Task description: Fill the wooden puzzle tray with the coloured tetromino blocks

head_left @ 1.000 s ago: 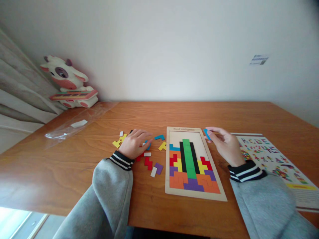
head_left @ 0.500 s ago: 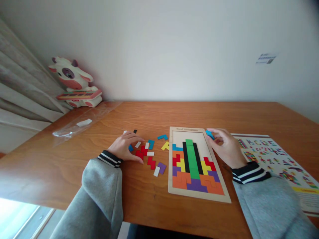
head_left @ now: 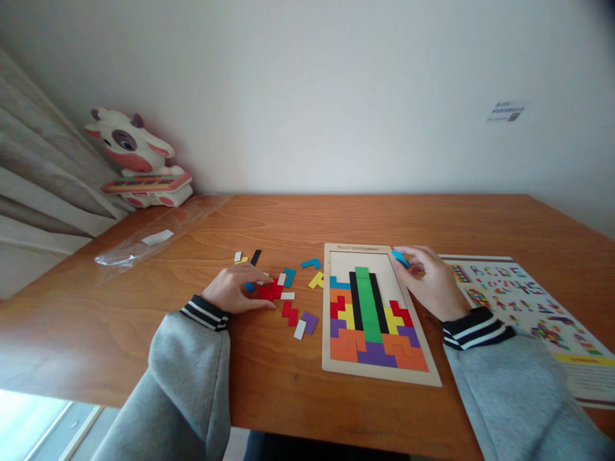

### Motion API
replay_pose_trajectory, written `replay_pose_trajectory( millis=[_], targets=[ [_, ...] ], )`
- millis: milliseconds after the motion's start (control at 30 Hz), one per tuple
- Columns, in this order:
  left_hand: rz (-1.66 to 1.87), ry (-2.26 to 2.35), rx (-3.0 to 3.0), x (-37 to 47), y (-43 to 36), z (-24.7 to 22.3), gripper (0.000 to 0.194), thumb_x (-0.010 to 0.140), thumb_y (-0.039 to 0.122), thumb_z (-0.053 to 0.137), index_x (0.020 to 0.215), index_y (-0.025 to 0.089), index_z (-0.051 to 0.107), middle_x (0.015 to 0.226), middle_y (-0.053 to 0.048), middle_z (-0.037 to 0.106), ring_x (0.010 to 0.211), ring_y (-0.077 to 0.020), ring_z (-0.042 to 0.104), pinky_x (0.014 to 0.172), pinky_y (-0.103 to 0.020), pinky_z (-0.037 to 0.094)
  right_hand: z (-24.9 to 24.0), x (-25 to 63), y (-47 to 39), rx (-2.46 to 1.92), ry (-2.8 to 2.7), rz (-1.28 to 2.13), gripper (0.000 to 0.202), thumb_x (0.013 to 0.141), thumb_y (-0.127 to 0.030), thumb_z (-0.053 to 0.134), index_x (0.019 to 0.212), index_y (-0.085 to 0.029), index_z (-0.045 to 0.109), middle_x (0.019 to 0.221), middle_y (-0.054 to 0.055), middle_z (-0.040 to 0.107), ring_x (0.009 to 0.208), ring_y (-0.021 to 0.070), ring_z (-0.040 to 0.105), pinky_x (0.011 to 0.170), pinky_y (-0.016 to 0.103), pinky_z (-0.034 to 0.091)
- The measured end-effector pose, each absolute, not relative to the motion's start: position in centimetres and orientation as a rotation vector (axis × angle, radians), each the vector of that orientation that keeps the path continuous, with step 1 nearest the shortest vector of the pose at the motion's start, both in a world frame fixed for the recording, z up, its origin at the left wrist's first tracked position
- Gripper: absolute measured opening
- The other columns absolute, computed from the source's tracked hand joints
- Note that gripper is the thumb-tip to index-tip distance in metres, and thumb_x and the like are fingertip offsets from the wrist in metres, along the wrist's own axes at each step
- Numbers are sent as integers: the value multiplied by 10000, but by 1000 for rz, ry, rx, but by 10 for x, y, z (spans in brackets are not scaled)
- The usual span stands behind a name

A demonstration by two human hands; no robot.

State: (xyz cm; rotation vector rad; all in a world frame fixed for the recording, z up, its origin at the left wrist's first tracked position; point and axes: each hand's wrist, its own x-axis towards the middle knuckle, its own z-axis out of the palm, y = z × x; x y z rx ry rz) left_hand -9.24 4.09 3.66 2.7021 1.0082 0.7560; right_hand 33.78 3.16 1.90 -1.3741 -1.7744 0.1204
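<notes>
My right hand (head_left: pixel 430 285) pinches a blue puzzle piece (head_left: pixel 400 258) between thumb and fingers, just off the top right corner of the wooden puzzle board (head_left: pixel 382 376). In the board, a green column (head_left: pixel 369 304) stands between black strips, with orange, purple, yellow, red and blue pieces around it; the upper part shows bare wood. To the left, my left hand (head_left: pixel 233 288) hovers over or rests on loose pieces, thumb and fingers apart. Near its fingertips are red pieces (head_left: pixel 270 290) and a blue piece (head_left: pixel 248 287) partly hidden by the hand.
More loose pieces lie left of the board: a purple piece (head_left: pixel 310 323), a yellow piece (head_left: pixel 316 280), a black strip (head_left: pixel 256 257). A printed pattern sheet (head_left: pixel 528 307) lies at right. Clear plastic wrap (head_left: pixel 129 250) and a cow toy keyboard (head_left: pixel 144 160) are at far left.
My left hand has dropped back a little, uncovering more of the black strip, a white piece and a yellow piece. My right hand keeps its pinch on the blue piece. The view has shifted slightly.
</notes>
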Motion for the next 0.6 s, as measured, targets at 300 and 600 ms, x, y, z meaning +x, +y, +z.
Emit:
replay_pose_trajectory(
  millis=[300,600],
  targets=[
    [772,1054,2651,-90,41,37,394,726,476,837,1031,238,762,957,-46,786,862,-206,734,860,-339,585,18,339,32,-1367,-1814,114,229,903,-328,620,1075,-189,678,1034,105,721,767,208,679,654,344,580],
    [797,1073,2702,-105,42,31,252,808,417,781,1009,265,789,940,-47,795,820,-195,742,794,-309,606,19,339,32,-1358,-1820,125,222,900,-327,622,1071,-196,678,1038,102,716,765,213,676,645,347,569]
  ],
)
